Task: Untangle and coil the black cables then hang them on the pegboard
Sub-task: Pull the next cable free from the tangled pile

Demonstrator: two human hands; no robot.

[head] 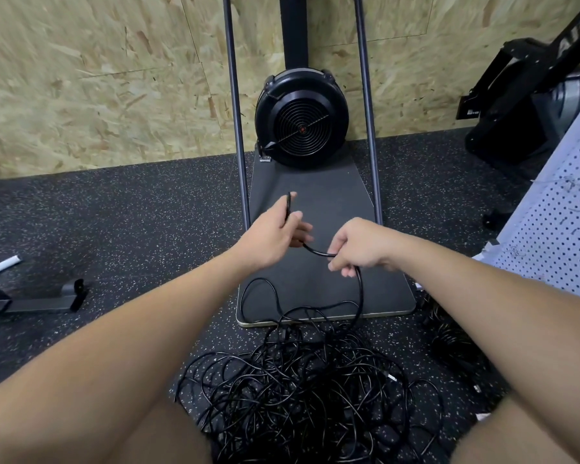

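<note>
Head view, two people talking about it.

A: What's closest to us?

B: A big pile (302,390) of black cables on the floor (114,229), all mixed up between the person's knees. It sits there so both hands can reach it.

A: And the hands?

B: One cable (359,289) climbs out of the pile. The right hand (359,246) has its fingers curled round it. The left hand (275,232) pinches the end, which sticks up past the fingers. I think they keep a short bit between both hands so they can start a loop.

A: Is the job nearly done?

B: No, I'd say it's just starting. Most cables are in the pile.

A: Where do they go?

B: On the white pegboard (556,229), leaning at the right. More cables (449,336) lie near its foot.

A: And behind?

B: A black fan (302,118) on a mat (315,182), by a wooden wall (98,78).
</note>
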